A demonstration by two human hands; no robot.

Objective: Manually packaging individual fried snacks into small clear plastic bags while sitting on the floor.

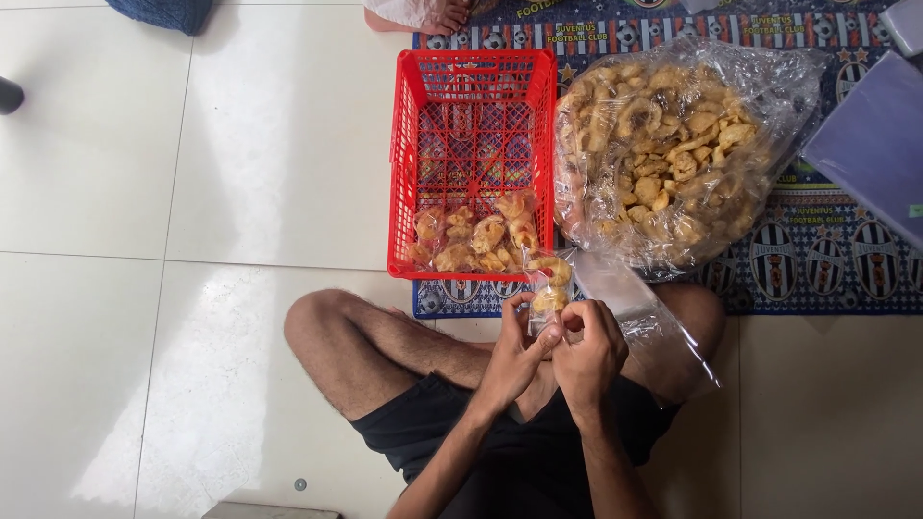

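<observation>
A person sits cross-legged on a white tiled floor [144, 144], low in the centre of the frame, both hands meeting at a small clear bag [548, 286] of golden fried snacks. The left hand [519, 351] and right hand [588, 348] have their fingers pinched together on the bag's neck, just below the puffed part, which holds a few pieces. The step in hand looks like closing the filled bag, though whether it is being twisted or tied is hard to tell from above. Just above the hands, a red plastic crate [473, 72] holds several filled small bags [476, 235] along its near edge. To its right, a large clear sack [663, 144] of loose snacks lies open on a patterned mat [827, 259]. A stack of empty clear bags [635, 308] rests on the person's right knee. Finishing the closure calls for a firm pinch while the neck is secured.
</observation>
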